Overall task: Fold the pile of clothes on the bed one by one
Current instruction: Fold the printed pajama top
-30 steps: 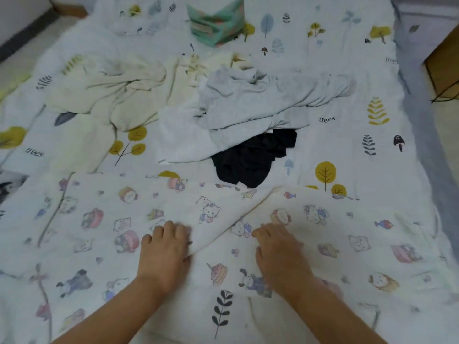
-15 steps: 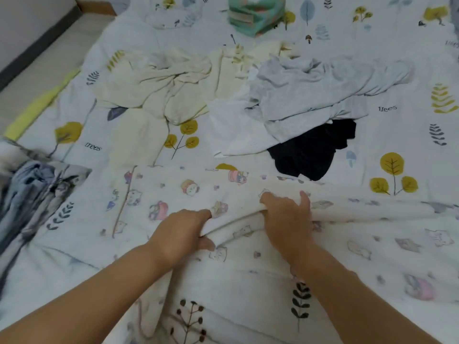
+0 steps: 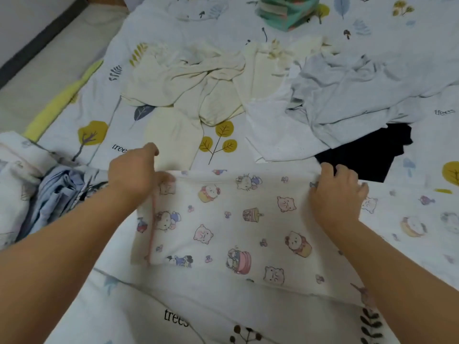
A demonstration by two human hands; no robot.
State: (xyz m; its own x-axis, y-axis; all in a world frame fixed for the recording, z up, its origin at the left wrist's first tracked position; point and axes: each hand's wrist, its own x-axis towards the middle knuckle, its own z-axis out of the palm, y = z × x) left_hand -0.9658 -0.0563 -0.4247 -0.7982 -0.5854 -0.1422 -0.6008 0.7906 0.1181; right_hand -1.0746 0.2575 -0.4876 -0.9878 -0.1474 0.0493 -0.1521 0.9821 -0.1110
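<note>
White cotton printed with cartoon animals, the cloth (image 3: 238, 227) lies spread in front of the person on the bed sheet (image 3: 310, 16), its far edge held taut between both hands. The left hand (image 3: 134, 170) pinches the far left corner with curled fingers; the right hand (image 3: 337, 192) grips the far right part of that edge the same way. Beyond it lie a crumpled cream garment (image 3: 188, 83), a pale grey garment (image 3: 360, 88) and a black garment (image 3: 367, 155) partly under the grey one. A bluish bundle (image 3: 57, 194) sits at the left, just beside the left forearm.
</note>
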